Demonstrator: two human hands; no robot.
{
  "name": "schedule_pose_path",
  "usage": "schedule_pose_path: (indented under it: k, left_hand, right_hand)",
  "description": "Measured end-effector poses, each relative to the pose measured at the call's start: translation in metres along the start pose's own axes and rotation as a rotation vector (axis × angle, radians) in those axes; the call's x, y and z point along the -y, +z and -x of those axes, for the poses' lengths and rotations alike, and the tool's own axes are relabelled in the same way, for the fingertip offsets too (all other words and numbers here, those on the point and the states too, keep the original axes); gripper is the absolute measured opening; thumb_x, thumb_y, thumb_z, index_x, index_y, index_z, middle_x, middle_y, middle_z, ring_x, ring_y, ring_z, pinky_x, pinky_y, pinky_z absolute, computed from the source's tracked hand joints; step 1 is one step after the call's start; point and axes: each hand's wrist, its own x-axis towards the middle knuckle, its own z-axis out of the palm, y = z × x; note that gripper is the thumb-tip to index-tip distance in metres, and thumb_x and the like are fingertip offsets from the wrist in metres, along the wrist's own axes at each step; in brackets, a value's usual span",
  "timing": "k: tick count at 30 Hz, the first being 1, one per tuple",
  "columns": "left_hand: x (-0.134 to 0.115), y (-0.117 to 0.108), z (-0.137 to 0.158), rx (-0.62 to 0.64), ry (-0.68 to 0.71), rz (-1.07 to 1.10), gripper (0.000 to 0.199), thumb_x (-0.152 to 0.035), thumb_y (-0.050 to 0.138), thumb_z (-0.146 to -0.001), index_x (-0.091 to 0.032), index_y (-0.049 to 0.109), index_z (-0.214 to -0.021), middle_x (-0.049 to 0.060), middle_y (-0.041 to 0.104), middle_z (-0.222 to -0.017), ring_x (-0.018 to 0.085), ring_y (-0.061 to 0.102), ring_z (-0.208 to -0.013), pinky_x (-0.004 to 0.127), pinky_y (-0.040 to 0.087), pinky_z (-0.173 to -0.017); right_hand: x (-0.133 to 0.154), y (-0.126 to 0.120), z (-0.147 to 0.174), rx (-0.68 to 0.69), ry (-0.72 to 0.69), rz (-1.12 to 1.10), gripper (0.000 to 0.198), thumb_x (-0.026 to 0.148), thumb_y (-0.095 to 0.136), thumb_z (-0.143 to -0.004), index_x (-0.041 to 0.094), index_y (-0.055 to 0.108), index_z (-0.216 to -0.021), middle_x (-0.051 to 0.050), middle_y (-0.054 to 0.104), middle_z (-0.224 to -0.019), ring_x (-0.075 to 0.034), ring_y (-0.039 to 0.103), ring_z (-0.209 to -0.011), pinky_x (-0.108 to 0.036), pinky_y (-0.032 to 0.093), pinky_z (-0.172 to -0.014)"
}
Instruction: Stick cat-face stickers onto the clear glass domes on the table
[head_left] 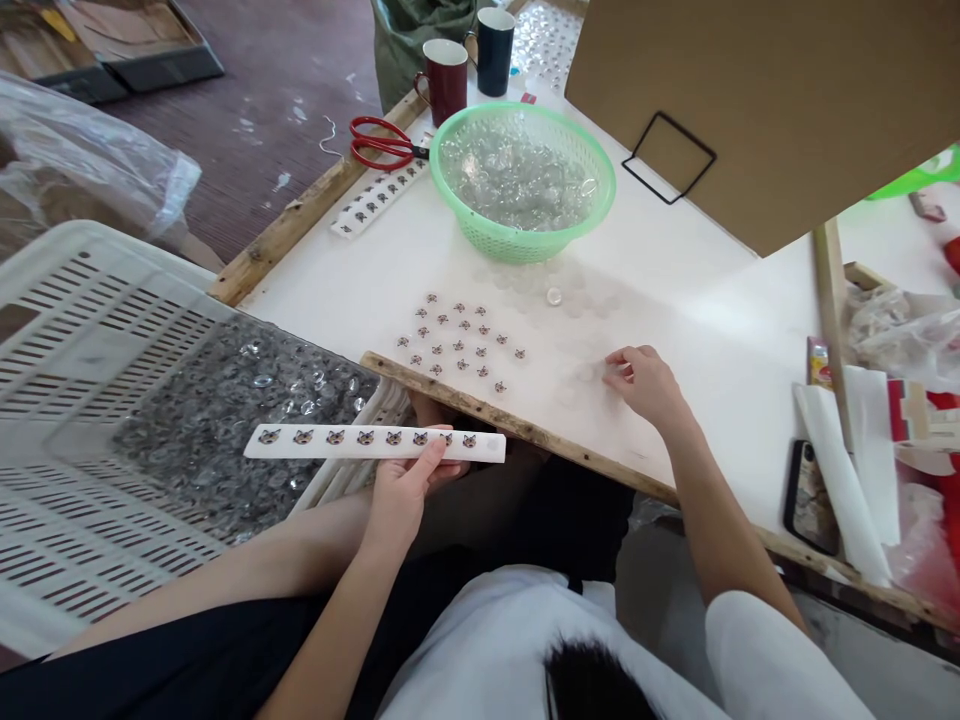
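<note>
My left hand (401, 495) is closed on a white strip of cat-face stickers (349, 440), thumb on top near its right end. The strip is held level in front of the table's wooden edge, above my lap. Over the white tabletop, my right hand (646, 385) has its fingertips pinched together; what they hold, if anything, is too small to make out. Faint clear round pieces (585, 371) lie just left of those fingertips. Several small clear pieces with cat faces (459, 346) are spread on the table, and one clear glass piece (554, 296) lies behind them.
A green basket (525, 246) holds clear pieces. Red-handled scissors (382, 143), another sticker strip (379, 198) and two mugs (446, 85) are near it. A white crate (52, 300) stands left. Cardboard (765, 110) rises at back right; a phone (811, 497) lies right.
</note>
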Motion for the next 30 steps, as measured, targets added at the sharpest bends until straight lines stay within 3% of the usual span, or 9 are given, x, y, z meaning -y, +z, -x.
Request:
schedule_pose_path:
  k: [5,11,17,19,22,25,30]
  left_hand:
    - [0.002,0.000,-0.002,0.003,-0.001,-0.026,0.045,-0.040,0.084,-0.062,-0.012,0.073,-0.096,0.007,0.076,-0.084,0.020,0.072,-0.074,0.026,0.060,-0.059]
    - [0.001,-0.001,-0.001,0.006,-0.016,0.003,0.043,-0.037,0.085,-0.063,-0.012,0.073,-0.096,0.007,0.076,-0.083,0.019,0.072,-0.072,0.025,0.060,-0.059]
    - [0.005,-0.002,-0.001,0.041,0.003,-0.029,0.044,-0.039,0.083,-0.066,-0.013,0.073,-0.100,0.007,0.076,-0.087,0.019,0.071,-0.073,0.027,0.061,-0.063]
    - [0.006,-0.003,0.000,0.064,0.006,-0.033,0.042,-0.039,0.081,-0.068,-0.013,0.073,-0.101,0.007,0.076,-0.088,0.019,0.071,-0.074,0.027,0.061,-0.065]
    - [0.008,-0.005,0.002,0.081,0.015,-0.029,0.038,-0.037,0.079,-0.072,-0.014,0.073,-0.102,0.006,0.076,-0.088,0.018,0.071,-0.075,0.026,0.061,-0.065]
    - [0.010,-0.005,0.004,0.078,0.031,-0.045,0.037,-0.037,0.079,-0.072,-0.014,0.074,-0.101,0.006,0.076,-0.086,0.018,0.071,-0.074,0.026,0.060,-0.065]
    - [0.005,-0.002,0.011,0.124,0.048,-0.114,0.038,-0.038,0.078,-0.073,-0.015,0.074,-0.102,0.006,0.076,-0.086,0.019,0.072,-0.073,0.030,0.061,-0.069]
  right_hand:
    - [-0.004,0.001,-0.004,-0.002,-0.003,-0.061,0.017,0.029,0.064,-0.076,0.020,0.061,-0.089,-0.007,0.058,-0.097,-0.017,0.060,-0.077,-0.036,0.052,-0.074]
    - [-0.007,-0.007,0.001,-0.043,-0.001,-0.093,0.023,0.035,0.065,-0.077,0.020,0.062,-0.094,-0.009,0.060,-0.101,-0.018,0.061,-0.080,-0.036,0.052,-0.073]
    - [-0.007,-0.006,0.025,0.093,0.112,-0.111,0.020,0.035,0.068,-0.073,0.021,0.061,-0.088,-0.004,0.067,-0.087,-0.018,0.063,-0.071,-0.036,0.051,-0.070]
    - [0.000,-0.003,0.030,0.083,0.109,-0.148,0.020,0.035,0.067,-0.075,0.021,0.061,-0.088,-0.004,0.067,-0.087,-0.018,0.063,-0.071,-0.036,0.051,-0.071]
    - [0.022,-0.002,0.034,0.002,0.070,-0.150,0.020,0.039,0.065,-0.079,0.022,0.062,-0.089,-0.006,0.068,-0.090,-0.018,0.062,-0.069,-0.036,0.050,-0.068]
    - [0.063,-0.003,0.044,-0.024,-0.037,-0.273,0.017,0.038,0.062,-0.084,0.023,0.062,-0.090,-0.006,0.068,-0.085,-0.019,0.062,-0.070,-0.035,0.050,-0.066]
    - [0.134,0.019,0.065,0.250,-0.367,-0.456,0.010,0.026,0.059,-0.088,0.024,0.063,-0.097,-0.005,0.065,-0.098,-0.018,0.063,-0.084,-0.031,0.050,-0.074]
